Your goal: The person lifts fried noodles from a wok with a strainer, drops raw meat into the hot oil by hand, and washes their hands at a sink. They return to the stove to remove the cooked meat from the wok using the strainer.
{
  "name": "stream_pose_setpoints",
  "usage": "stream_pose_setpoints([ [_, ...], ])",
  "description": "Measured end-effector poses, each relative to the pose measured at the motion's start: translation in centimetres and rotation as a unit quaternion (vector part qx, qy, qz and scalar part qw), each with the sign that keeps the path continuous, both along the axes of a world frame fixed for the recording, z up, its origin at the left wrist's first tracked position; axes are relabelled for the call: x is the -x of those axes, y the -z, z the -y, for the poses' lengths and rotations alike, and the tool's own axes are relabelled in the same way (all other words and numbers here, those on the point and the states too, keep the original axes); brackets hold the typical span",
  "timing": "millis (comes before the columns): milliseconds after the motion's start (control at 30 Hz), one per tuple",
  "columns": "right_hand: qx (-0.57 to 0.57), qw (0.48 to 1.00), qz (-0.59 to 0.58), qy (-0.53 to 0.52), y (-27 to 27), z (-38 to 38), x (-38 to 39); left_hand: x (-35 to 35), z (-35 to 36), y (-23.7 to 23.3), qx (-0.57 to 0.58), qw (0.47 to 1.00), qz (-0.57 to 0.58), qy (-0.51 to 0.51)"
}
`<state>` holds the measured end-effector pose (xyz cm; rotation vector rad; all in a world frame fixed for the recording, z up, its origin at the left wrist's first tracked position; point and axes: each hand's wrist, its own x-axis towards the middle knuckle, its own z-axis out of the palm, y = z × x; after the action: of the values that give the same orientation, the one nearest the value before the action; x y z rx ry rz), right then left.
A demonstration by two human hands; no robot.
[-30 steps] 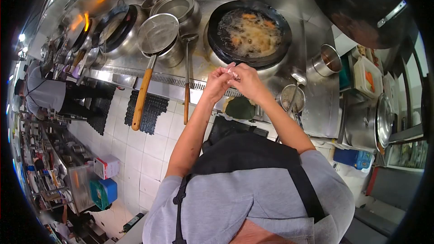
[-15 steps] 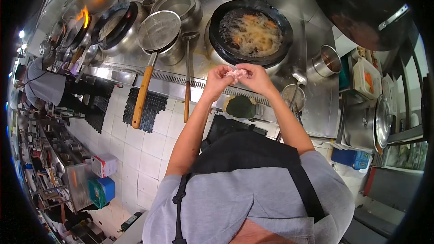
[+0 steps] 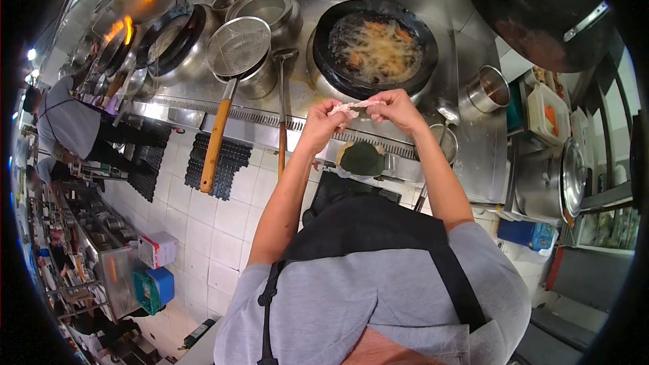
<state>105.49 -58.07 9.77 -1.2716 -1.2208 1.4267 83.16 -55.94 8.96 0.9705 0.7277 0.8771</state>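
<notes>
A strip of pale pinkish raw meat, seemingly coated [image 3: 353, 106], is stretched between my two hands in front of the wok. My left hand [image 3: 323, 124] pinches one end, with a lump of it by the fingertips. The other end is gripped by my right hand [image 3: 397, 113], thumb and fingers together. Just beyond them, a black wok [image 3: 324, 61] holds bubbling oil with browned pieces [image 3: 378, 51] frying in it. Below the hands, at the stove's front edge, is a round container with a dark green inside [image 3: 362, 159].
A wood-handled strainer [image 3: 238, 47] rests over a pot, beside a long-handled ladle [image 3: 282, 94]. More woks [image 3: 169, 39] and a flame [image 3: 128, 29] are further left, near another person [image 3: 71, 122]. A steel pot [image 3: 488, 88] and a large lidded pot [image 3: 541, 179] stand right.
My hands have moved apart, the right one shifting rightward. The meat, bunched between them before, is now drawn out into a thin strip. At left, the other person has shifted slightly.
</notes>
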Motion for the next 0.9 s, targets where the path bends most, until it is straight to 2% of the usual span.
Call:
stream_pose_setpoints([
  [67, 0.022, 0.997, -0.048, -0.057, -0.2, 0.2, 0.1, 0.5, -0.4, 0.2, -0.028, 0.999, -0.032, 0.014],
  [167, 0.012, 0.984, -0.167, -0.067, -2.0, 1.4, 1.9, 0.6, -0.6, 0.9, -0.056, 0.997, -0.050, 0.029],
  [200, 0.002, 0.988, -0.145, -0.056, -1.6, 1.5, 2.4, 0.7, -0.6, 1.2, -0.063, 0.996, -0.051, 0.033],
  [300, -0.022, 0.997, -0.041, -0.057, 1.1, 0.9, 2.9, 0.3, 0.1, 1.3, -0.177, 0.974, -0.135, 0.045],
  [333, -0.023, 0.999, 0.022, -0.029, 1.1, 0.7, 3.1, 0.3, 0.0, 1.5, -0.173, 0.972, -0.143, 0.064],
  [433, -0.043, 0.998, -0.035, 0.029, 2.2, 0.0, 1.3, 1.4, -0.1, 1.9, -0.044, 0.997, -0.064, 0.010],
  [500, -0.050, 0.990, -0.100, 0.081, 1.4, -0.4, -0.7, 2.8, -1.1, 3.6, -0.022, 0.999, 0.024, -0.021],
  [567, -0.093, 0.986, -0.092, 0.104, 0.9, -1.8, -3.2, 3.2, -1.2, 3.5, 0.026, 0.994, 0.095, -0.041],
  [633, -0.075, 0.989, 0.008, 0.130, 0.6, -3.4, -5.5, 3.5, -0.8, 2.3, 0.094, 0.983, 0.146, -0.052],
  [667, -0.072, 0.985, 0.106, 0.113, 1.4, -4.5, -7.1, 3.6, -0.8, 2.4, 0.098, 0.981, 0.159, -0.044],
  [700, -0.094, 0.963, 0.216, 0.134, 2.1, -5.4, -8.0, 3.7, -0.8, 2.7, 0.100, 0.979, 0.171, -0.036],
  [767, -0.134, 0.877, 0.427, 0.174, 3.0, -6.7, -9.4, 3.6, -0.9, 2.8, 0.106, 0.974, 0.197, -0.016],
  [800, -0.125, 0.879, 0.425, 0.177, 3.5, -7.0, -10.0, 3.4, -0.7, 2.8, 0.092, 0.979, 0.181, -0.015],
  [900, -0.251, 0.772, 0.549, 0.200, 1.8, -6.4, -9.1, 2.4, 0.1, 2.0, 0.065, 0.986, 0.156, -0.018],
])
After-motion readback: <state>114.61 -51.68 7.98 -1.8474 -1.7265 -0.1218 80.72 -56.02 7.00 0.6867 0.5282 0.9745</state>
